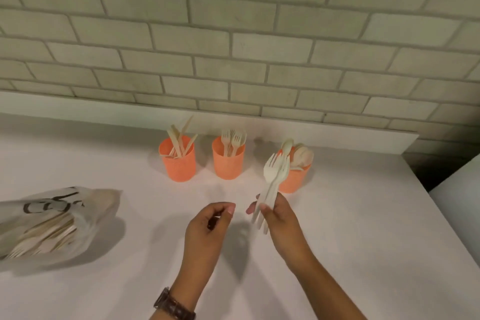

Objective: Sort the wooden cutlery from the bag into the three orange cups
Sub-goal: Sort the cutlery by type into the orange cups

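Observation:
Three orange cups stand in a row near the wall: the left cup (178, 163) holds wooden knives, the middle cup (228, 162) holds forks, the right cup (294, 179) holds spoons. My right hand (279, 218) grips a small bunch of wooden forks (274, 176), tines up, in front of the right cup. Beside it, my left hand (207, 226) hovers over the counter with fingers curled and nothing in it. At the left edge lies the clear plastic bag (52, 221), with several pieces of wooden cutlery inside.
The white counter (363, 228) ends at a brick wall (233, 47) behind the cups and drops off at the right edge. A watch with a brown strap (172, 305) is on my left wrist.

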Action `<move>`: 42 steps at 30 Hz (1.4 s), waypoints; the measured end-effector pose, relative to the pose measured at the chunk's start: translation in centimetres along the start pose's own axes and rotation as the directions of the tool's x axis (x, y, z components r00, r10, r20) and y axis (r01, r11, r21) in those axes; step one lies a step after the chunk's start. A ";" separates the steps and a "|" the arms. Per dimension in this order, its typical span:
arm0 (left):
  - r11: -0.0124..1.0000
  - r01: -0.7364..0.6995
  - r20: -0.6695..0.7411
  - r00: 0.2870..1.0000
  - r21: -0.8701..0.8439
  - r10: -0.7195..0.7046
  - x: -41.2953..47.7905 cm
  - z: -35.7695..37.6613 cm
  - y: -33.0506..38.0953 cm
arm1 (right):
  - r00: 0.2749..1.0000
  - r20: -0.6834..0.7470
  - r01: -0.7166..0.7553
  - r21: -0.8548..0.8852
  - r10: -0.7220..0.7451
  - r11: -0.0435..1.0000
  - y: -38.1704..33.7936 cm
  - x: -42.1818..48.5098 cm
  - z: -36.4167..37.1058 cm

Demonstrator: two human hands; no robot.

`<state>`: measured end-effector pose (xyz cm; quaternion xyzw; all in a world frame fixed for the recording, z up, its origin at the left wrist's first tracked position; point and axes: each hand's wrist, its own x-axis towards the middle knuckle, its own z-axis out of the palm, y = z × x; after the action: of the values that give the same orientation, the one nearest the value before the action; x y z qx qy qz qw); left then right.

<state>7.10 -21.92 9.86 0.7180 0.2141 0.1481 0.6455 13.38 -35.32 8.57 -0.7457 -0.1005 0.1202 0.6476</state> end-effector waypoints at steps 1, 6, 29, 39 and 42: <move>1.000 0.007 -0.012 1.000 -0.003 -0.007 0.0 -0.4 -0.1 | 1.000 0.015 0.012 -0.045 -0.011 0.999 -0.3 1.1 -0.1; 0.999 0.025 -0.115 0.993 -0.021 -0.027 0.2 -3.1 -0.5 | 0.990 -0.005 0.135 -0.176 -0.138 0.975 -2.3 9.4 0.5; 0.998 0.045 -0.382 0.922 -0.033 -0.054 -0.5 -8.7 -2.6 | 0.982 -0.003 0.162 -0.508 -0.190 0.846 -1.6 21.2 6.5; 0.999 0.024 -0.381 0.924 -0.028 -0.032 -0.9 -9.1 -2.9 | 0.996 -0.017 0.081 -0.078 -0.083 0.994 -1.7 21.1 6.8; 0.999 0.039 -0.394 0.918 -0.033 -0.049 -1.1 -9.3 -3.0 | 0.997 -0.046 0.061 -0.167 -0.069 0.984 -1.0 21.1 6.7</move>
<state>1.27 -14.17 8.15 0.6604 0.3539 0.2779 0.6012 31.36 -22.39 7.66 -0.7961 -0.1178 0.0710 0.5893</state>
